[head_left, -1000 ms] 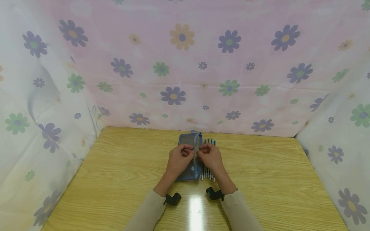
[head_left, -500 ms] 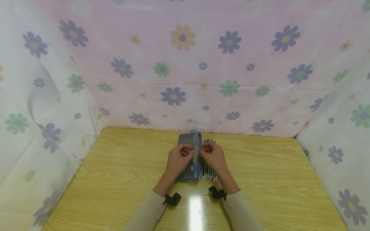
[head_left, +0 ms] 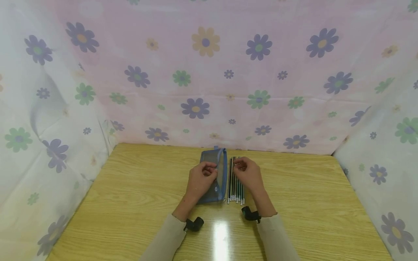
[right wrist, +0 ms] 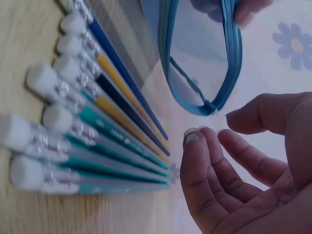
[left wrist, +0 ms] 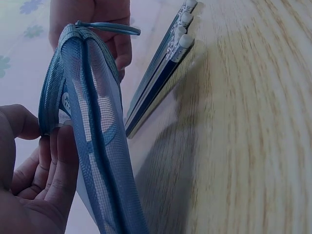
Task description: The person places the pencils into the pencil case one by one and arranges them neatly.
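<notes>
A blue mesh zip pouch (head_left: 209, 194) lies on the table with its zipped mouth gaping toward the right. My left hand (head_left: 201, 179) pinches one edge of that mouth between thumb and fingers; the left wrist view shows the grip on the pouch (left wrist: 92, 117) up close. Beside the pouch lies a row of several pencils (head_left: 232, 181), their white eraser ends toward me. Over these pencils hovers my right hand (head_left: 249, 175), fingers bent loosely and apart from the thumb. In the right wrist view nothing sits between the fingertips (right wrist: 193, 141), and teal, yellow and dark blue pencils (right wrist: 126, 136) show.
A wood-grain table (head_left: 303, 203) carries everything. Flowered cloth (head_left: 228, 83) hangs behind it and along both sides. Black camera mounts (head_left: 250, 214) are strapped to both wrists.
My right hand has let go of the pouch's right edge and moved right, over the pencils. The pouch mouth stands wider. My left hand has kept its hold.
</notes>
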Action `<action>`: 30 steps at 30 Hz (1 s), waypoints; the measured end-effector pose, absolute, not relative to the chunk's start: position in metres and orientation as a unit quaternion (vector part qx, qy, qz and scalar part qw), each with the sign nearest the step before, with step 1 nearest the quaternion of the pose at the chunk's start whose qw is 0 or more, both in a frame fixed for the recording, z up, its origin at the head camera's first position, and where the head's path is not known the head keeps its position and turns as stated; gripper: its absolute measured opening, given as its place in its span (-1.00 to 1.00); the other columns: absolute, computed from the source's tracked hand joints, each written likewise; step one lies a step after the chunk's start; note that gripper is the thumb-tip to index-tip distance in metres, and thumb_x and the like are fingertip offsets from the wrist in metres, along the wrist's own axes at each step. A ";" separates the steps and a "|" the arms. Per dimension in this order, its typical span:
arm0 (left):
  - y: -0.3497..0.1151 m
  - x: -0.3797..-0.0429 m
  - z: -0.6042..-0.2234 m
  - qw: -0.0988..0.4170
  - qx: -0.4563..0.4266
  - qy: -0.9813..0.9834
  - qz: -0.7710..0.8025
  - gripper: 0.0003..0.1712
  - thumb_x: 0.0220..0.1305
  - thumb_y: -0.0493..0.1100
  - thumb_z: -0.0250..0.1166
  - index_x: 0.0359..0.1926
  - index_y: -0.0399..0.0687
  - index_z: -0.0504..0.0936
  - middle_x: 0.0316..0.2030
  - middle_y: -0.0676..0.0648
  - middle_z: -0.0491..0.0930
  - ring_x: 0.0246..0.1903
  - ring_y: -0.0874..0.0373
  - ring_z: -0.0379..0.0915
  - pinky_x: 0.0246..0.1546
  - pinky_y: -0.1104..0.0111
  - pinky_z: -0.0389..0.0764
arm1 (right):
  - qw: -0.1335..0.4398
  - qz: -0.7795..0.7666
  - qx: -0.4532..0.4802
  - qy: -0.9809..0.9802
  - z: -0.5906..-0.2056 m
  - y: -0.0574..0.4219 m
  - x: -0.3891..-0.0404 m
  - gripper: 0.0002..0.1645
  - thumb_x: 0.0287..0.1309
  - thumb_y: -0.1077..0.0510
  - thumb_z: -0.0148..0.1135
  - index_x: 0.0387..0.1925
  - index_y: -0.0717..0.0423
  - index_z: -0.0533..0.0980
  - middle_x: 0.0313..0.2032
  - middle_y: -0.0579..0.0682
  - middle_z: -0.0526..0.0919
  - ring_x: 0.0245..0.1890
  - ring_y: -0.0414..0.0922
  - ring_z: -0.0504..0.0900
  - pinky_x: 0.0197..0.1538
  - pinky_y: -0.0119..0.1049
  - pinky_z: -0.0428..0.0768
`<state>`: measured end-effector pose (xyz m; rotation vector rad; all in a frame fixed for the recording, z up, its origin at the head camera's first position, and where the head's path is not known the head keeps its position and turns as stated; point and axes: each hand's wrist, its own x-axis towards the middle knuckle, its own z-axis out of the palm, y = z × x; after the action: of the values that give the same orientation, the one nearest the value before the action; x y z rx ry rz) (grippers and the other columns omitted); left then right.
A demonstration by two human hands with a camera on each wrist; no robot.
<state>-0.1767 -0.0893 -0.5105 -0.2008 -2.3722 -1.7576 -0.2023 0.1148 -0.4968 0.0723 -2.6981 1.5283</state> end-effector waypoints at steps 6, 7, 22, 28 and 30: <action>-0.090 -0.177 -0.511 0.090 -0.067 -0.800 -0.589 -0.86 0.38 -0.31 0.41 -0.06 -0.20 0.77 -0.32 -0.08 0.71 -0.39 0.15 0.66 -0.42 0.44 0.71 | 0.018 0.481 0.027 -0.876 -0.498 0.124 -0.205 -0.64 0.26 0.24 0.29 0.07 0.23 0.68 -0.17 0.13 0.75 -0.18 0.07 0.72 -0.16 -0.07 0.77; -0.090 -0.177 -0.512 0.091 -0.067 -0.801 -0.588 -0.86 0.38 -0.32 0.41 -0.07 -0.20 0.77 -0.32 -0.08 0.71 -0.40 0.15 0.66 -0.43 0.44 0.71 | 0.016 0.479 0.027 -0.877 -0.498 0.125 -0.206 -0.65 0.27 0.24 0.30 0.07 0.23 0.68 -0.17 0.13 0.75 -0.18 0.07 0.72 -0.16 -0.08 0.78; -0.092 -0.178 -0.512 0.092 -0.067 -0.793 -0.598 -0.86 0.37 -0.31 0.42 -0.08 -0.20 0.77 -0.32 -0.09 0.71 -0.39 0.14 0.66 -0.42 0.45 0.71 | -0.009 0.454 0.004 -0.891 -0.496 0.137 -0.206 -0.64 0.29 0.29 0.28 0.10 0.26 0.64 -0.13 0.18 0.72 -0.17 0.10 0.74 -0.23 -0.12 0.76; -0.093 -0.179 -0.513 0.087 -0.069 -0.786 -0.609 -0.86 0.39 -0.32 0.41 -0.06 -0.22 0.76 -0.33 -0.11 0.70 -0.44 0.11 0.67 -0.49 0.41 0.74 | -0.008 0.436 0.010 -0.900 -0.501 0.141 -0.207 -0.66 0.27 0.29 0.29 0.06 0.29 0.65 -0.20 0.16 0.72 -0.22 0.07 0.72 -0.32 -0.16 0.70; -0.093 -0.179 -0.513 0.086 -0.069 -0.786 -0.609 -0.85 0.39 -0.32 0.41 -0.06 -0.23 0.76 -0.33 -0.12 0.70 -0.45 0.11 0.67 -0.50 0.39 0.75 | -0.009 0.431 0.009 -0.902 -0.502 0.142 -0.207 -0.67 0.25 0.29 0.30 0.04 0.29 0.65 -0.22 0.16 0.72 -0.24 0.07 0.71 -0.32 -0.15 0.69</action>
<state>-0.1789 -0.0928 -0.5125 -0.2059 -2.3417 -1.8136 -0.2074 0.1418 -0.5022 0.0298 -2.8505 1.3613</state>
